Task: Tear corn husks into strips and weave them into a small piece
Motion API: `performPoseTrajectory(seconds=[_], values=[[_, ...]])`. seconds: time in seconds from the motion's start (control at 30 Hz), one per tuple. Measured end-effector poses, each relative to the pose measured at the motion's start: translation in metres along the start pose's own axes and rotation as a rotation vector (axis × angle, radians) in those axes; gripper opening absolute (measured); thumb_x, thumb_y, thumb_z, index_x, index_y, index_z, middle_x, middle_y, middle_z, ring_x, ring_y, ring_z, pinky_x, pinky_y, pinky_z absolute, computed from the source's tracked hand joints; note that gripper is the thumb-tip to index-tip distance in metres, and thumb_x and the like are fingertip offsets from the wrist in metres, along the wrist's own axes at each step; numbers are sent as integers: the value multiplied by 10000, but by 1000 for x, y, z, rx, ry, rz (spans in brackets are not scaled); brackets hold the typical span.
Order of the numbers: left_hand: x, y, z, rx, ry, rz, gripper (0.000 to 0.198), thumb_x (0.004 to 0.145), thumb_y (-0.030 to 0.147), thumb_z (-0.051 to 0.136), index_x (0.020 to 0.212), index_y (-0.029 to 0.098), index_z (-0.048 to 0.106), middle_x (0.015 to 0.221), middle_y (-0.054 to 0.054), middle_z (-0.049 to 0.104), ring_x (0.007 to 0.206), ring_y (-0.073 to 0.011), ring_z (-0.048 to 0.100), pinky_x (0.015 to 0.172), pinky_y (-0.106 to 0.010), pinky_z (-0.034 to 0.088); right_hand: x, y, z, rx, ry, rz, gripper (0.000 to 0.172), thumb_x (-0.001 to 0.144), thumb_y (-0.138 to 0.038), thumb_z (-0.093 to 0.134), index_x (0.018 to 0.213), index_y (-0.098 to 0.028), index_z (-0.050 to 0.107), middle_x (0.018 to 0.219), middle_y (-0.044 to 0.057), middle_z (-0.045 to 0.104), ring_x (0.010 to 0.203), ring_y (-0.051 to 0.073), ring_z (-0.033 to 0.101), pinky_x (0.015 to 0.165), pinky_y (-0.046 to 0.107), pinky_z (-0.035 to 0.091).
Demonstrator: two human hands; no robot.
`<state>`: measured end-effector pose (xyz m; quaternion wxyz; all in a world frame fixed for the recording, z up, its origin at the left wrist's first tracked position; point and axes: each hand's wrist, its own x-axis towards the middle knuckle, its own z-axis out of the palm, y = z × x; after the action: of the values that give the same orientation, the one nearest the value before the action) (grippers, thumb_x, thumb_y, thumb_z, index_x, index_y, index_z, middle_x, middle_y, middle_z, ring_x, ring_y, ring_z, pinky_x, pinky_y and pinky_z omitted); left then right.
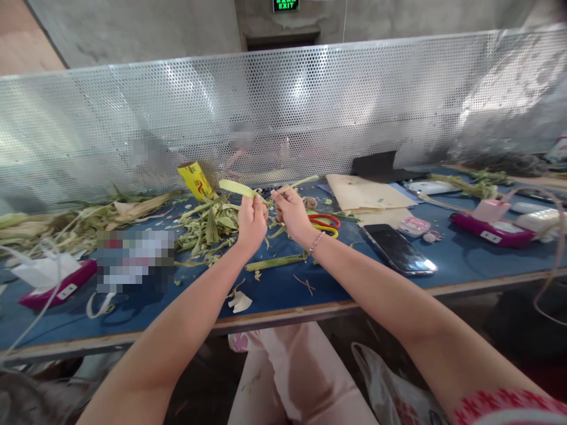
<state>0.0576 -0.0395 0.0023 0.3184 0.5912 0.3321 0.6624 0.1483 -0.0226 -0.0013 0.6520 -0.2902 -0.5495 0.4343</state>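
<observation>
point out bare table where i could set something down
One bare patch of blue tabletop lies between the black smartphone and the magenta box to its right. A smaller one lies between the white scrap and thin twigs. Crowded: left of the left hand, with leafy scraps and long husks.

Left hand [253, 221] pinching pale green strip [237, 188], right hand [291, 213] just beside

One left hand [253, 223], one right hand [290, 213], one green leaf strip [236, 188], one bracelet [317, 241], one red handle loop [338, 222], one yellow handle loop [335, 234], one yellow box [195, 180], one smartphone [394, 247], one pink case [413, 226], two magenta power strips [516, 236], one exit sign [286, 5]; plant scraps [217, 221] too heaped to count.
</observation>
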Motion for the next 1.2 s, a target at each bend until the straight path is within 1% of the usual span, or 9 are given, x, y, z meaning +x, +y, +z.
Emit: performPoseTrajectory(seconds=[0.1,0.2,0.43,0.63,0.8,0.93,1.03,1.13,1.2], values=[[0,0,-1,15,3,47,208,817,354,477,710,211,371,474,76,300,395,-48,313,389,-190,235,1,0,0,8,-11,18,323,755,-460,503,665,-226,299,487,-96,198,388,50,191,384,214,181],[0,2,0,-22,-18,45,225,815,351,481,699,209,351,475,81,292,384,-40,295,381,-182,228,2,-1,-1,-36,-10,-19,283,766,-426,490,663,-222,322,493,-87,227,409,56,216,403,213,210],[2,6,5,-197,-48,-112,259,819,363,470,691,213,302,461,107,214,324,-24,172,332,-167,151,3,-9,-11,-413,39,-247,243,758,-371,505,610,-193,428,574,-24,379,577,97,355,523,238,285],[8,3,1,-198,-130,-167,269,795,372,509,691,210,321,457,111,196,309,-16,164,320,-155,138,2,-6,-12,-414,27,-227,272,755,-403,518,606,-194,427,534,-38,314,532,93,302,499,244,251],[13,-1,-4,-198,-120,-111,295,785,380,518,677,204,308,483,101,230,334,-15,210,335,-152,153,3,-3,-14,-282,-78,-157,143,792,-348,450,746,-215,425,559,-52,320,508,91,307,491,234,266],[16,-7,-9,-147,-97,-76,276,795,378,503,683,202,322,483,94,277,350,-23,231,342,-156,157,5,-3,-21,-341,-215,-119,88,746,-221,424,661,-201,418,559,-47,330,523,91,312,507,231,264],[17,-10,-10,-122,-85,-55,269,797,381,501,684,200,337,486,86,326,365,-32,277,356,-161,207,6,-7,-25,-458,-263,-172,137,721,-173,399,584,-185,401,556,-38,348,538,90,315,525,236,259],[17,-10,-9,-98,-57,-67,279,796,389,502,676,197,339,486,77,356,379,-37,318,371,-164,242,6,-11,-27,-534,-287,-251,123,737,-188,408,614,-183,405,576,-38,372,556,90,333,552,235,271],[17,-10,-10,-76,-48,-72,281,795,396,500,677,196,342,484,76,354,381,-37,317,368,-161,227,6,-12,-28,-560,-308,-288,117,755,-199,406,639,-184,402,588,-40,375,555,86,330,555,231,270]])
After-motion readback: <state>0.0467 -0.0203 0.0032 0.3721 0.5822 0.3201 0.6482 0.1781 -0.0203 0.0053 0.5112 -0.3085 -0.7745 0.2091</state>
